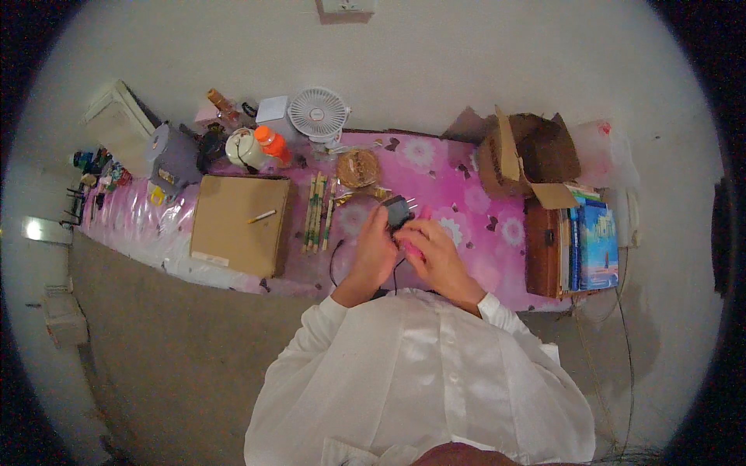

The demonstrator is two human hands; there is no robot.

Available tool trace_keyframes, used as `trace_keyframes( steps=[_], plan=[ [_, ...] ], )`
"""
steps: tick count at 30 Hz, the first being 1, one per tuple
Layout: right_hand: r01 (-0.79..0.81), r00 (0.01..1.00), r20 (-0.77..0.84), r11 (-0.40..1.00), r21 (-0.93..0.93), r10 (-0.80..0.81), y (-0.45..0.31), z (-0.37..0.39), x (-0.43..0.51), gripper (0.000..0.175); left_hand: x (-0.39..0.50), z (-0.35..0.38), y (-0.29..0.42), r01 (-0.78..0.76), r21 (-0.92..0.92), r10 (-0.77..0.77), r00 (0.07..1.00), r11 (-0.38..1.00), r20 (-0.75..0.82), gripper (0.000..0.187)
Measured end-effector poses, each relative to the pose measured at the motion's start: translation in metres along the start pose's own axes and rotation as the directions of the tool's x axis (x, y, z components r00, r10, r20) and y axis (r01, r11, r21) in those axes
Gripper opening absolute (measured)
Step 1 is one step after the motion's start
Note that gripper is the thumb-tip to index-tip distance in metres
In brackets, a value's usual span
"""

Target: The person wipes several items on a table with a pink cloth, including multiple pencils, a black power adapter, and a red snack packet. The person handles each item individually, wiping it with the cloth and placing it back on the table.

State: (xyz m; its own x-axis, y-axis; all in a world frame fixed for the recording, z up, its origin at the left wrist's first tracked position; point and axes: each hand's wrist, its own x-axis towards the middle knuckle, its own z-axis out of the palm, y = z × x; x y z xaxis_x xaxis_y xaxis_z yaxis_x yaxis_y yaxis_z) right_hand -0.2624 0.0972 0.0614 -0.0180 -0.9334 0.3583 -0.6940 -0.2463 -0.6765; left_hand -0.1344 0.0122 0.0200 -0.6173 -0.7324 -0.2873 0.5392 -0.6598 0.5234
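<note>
Close in front of my chest, my left hand grips a dark grey power adapter whose metal prongs point up and to the right. Beside it, my right hand holds a bright pink object, mostly covered by the fingers; its kind cannot be told. The fingers of both hands nearly meet. A thin black cable hangs in loops below and left of the hands. Behind the adapter, a round brown woven-looking item lies on the pink floral table cover. Several patterned sticks lie left of my hands.
At left a cardboard box bears a cigarette-like stick. Behind stand a white fan, an orange bottle, a white kettle-like pot and a grey container. At right are an open carton and books.
</note>
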Motion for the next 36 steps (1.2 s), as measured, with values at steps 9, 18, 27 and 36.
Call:
trace_keyframes(
  steps=[9,18,27,36],
  plan=[
    [-0.133,0.981,-0.134,0.99,0.055,0.14,0.006,0.003,0.013,0.029,0.003,-0.013,-0.026,-0.198,0.467,0.198,0.979,0.862,0.05,0.037],
    [-0.18,0.959,-0.206,0.98,0.083,0.194,0.006,0.005,0.018,0.023,-0.007,-0.005,-0.02,-0.065,0.199,0.071,0.997,0.978,-0.022,0.038],
    [-0.011,0.993,-0.114,0.992,0.124,0.025,-0.01,0.013,0.009,0.022,-0.003,-0.015,-0.022,-0.112,0.202,0.117,0.993,0.973,-0.01,0.038],
    [-0.132,0.977,-0.162,0.989,0.069,0.142,-0.002,0.001,0.021,0.02,-0.012,-0.003,-0.02,-0.075,0.189,0.081,0.996,0.979,-0.023,0.038]
  ],
)
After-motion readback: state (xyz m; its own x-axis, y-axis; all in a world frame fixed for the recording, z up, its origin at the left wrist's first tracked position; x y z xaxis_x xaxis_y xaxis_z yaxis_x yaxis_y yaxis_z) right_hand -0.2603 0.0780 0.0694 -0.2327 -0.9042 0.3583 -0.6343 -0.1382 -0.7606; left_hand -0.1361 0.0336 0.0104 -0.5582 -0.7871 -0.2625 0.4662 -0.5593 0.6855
